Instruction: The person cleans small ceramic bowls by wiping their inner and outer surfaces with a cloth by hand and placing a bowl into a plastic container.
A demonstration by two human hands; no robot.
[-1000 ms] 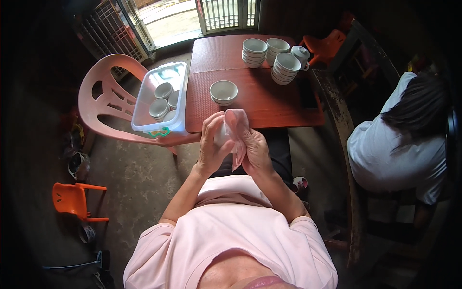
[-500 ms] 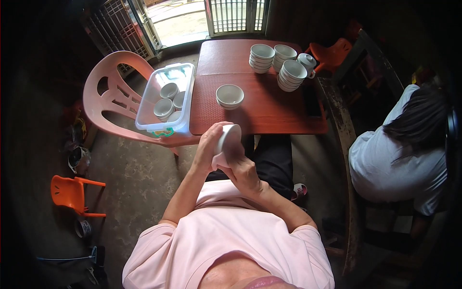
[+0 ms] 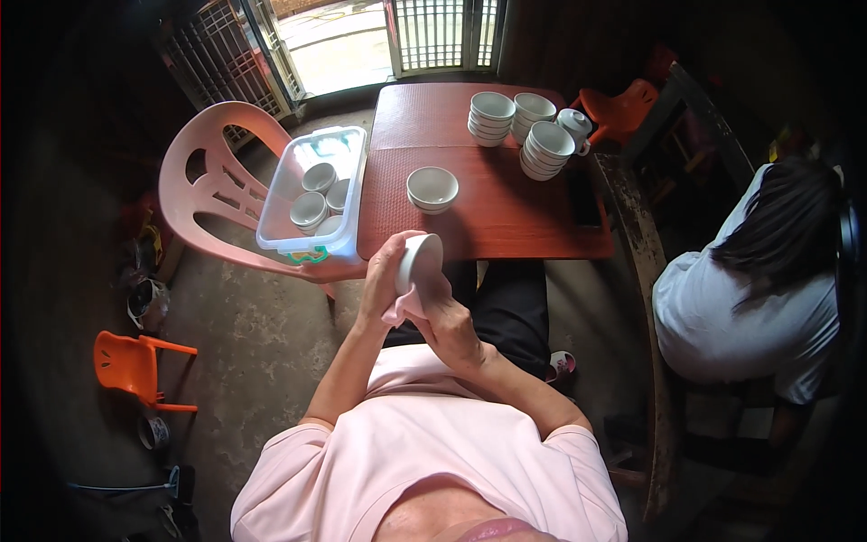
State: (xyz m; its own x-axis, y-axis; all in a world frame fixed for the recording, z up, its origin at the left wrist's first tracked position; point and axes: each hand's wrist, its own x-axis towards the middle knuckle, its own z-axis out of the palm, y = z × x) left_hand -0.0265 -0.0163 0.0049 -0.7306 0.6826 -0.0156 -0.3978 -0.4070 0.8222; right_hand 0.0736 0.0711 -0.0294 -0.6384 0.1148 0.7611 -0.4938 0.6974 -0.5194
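Above my lap, just short of the table's near edge, a white bowl [image 3: 417,262] is tilted on its side. My left hand [image 3: 384,275] wraps round its outside, fingers closed on it. In my right hand [image 3: 453,332] is a pink cloth [image 3: 404,308], pressed against the bowl; part of those fingers is hidden by the bowl and cloth. Beyond my hands, a small stack of white bowls [image 3: 433,188] sits on the red-brown table [image 3: 397,235].
Stacked bowls [image 3: 547,149] and a lidded white cup [image 3: 574,122] stand at the table's far right. Left of it, a clear plastic bin [image 3: 271,217] with several bowls rests on a pink chair [image 3: 185,172]. A person in a white shirt [image 3: 741,307] sits at right beside a wooden bench [image 3: 643,316].
The bowl and cloth in my hands have turned and shifted slightly left. The whole scene sits a little lower in the picture. Both hands keep their hold.
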